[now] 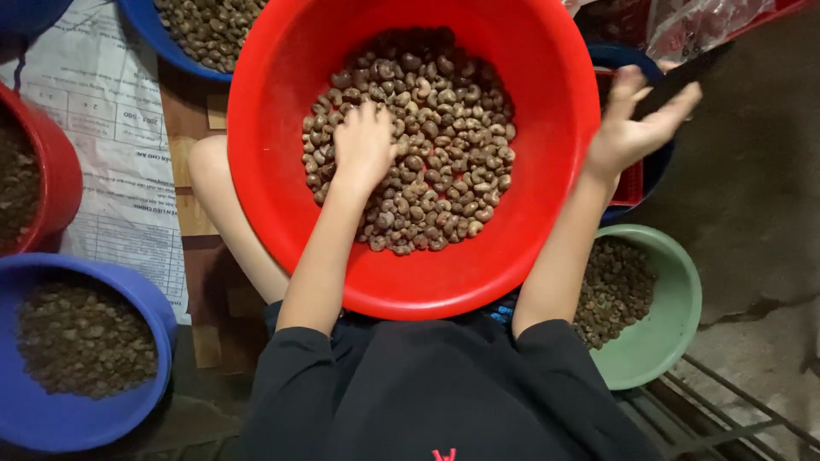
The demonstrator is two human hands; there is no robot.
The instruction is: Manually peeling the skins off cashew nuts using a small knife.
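Plainly, from the head view, the red basin (273, 171) is resting on the person's lap, keeping the nuts (427, 128) within reach. The left hand (363, 149) is lying fingers-down in the heap, grip loosely spread. At three o'clock, the right hand (636, 128) is pinching a dark flat tool (683, 77) beyond the rim, above a green bowl (679, 316).

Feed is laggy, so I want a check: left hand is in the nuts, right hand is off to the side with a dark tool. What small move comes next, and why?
Probably close the left hand on one nut. It lies palm down on the heap of brown nuts in the big red plastic basin, nothing visibly gripped, while the right hand waits outside the rim, holding the dark flat tool.
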